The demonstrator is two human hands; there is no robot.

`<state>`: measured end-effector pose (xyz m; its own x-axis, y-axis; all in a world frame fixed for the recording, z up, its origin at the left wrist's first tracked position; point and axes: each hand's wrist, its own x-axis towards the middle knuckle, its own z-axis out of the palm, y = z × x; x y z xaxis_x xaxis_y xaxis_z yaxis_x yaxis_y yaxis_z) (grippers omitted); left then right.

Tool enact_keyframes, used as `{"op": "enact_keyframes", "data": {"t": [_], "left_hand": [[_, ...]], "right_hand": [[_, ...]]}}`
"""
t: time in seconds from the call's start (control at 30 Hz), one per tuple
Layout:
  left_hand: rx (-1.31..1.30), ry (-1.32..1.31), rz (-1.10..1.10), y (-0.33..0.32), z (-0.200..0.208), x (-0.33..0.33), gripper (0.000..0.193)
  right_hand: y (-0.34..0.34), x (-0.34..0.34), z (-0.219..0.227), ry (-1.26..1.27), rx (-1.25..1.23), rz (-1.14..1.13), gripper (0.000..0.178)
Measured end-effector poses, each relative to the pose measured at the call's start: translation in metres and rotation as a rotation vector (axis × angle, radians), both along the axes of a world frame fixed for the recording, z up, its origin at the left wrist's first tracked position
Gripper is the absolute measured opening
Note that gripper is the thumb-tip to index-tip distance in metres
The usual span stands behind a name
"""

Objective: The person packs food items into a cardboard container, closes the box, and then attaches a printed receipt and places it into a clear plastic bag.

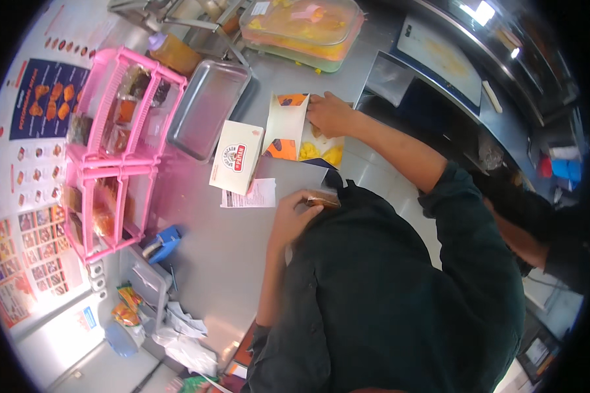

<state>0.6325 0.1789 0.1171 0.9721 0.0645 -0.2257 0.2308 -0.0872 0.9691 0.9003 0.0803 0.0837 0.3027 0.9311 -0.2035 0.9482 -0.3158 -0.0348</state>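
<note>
My left hand [291, 215] is closed round a small clear packet of brown sauce [324, 199], close to my dark apron at the counter's edge. Farther out, my right hand [332, 115] reaches into an open cardboard food box [286, 124], white inside with orange and purple flaps. Its fingers are bent down at the box's far end, and what they grip is hidden. Yellow pieces of food [332, 156] lie in the near part of this box. Left of it, a closed white food box [238, 157] rests partly on a printed paper slip [263, 194].
A metal tray [210, 108] and pink racks of sauce packets [115, 157] line the left. Lidded containers [301, 33] stand at the back, near a sauce bottle [175, 56]. A blue tape dispenser [162, 245] sits nearer. Another person's arm [518, 236] shows at right.
</note>
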Motion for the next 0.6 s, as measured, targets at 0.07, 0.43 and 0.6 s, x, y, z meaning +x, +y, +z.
{"op": "enact_keyframes", "data": {"t": [0.07,0.43,0.6], "left_hand": [[-0.057,-0.013,0.031,-0.009,-0.002,0.010,0.017],[-0.102,0.006,0.182,-0.026,0.000,0.033,0.021],[-0.053,-0.038,0.207,-0.026,-0.001,0.034,0.018]], "right_hand": [[0.006,0.002,0.005,0.034,-0.086,0.033,0.037],[-0.015,0.015,0.044,0.010,0.054,-0.136,0.043],[-0.024,0.011,0.022,-0.038,0.316,-0.252,0.040]]}}
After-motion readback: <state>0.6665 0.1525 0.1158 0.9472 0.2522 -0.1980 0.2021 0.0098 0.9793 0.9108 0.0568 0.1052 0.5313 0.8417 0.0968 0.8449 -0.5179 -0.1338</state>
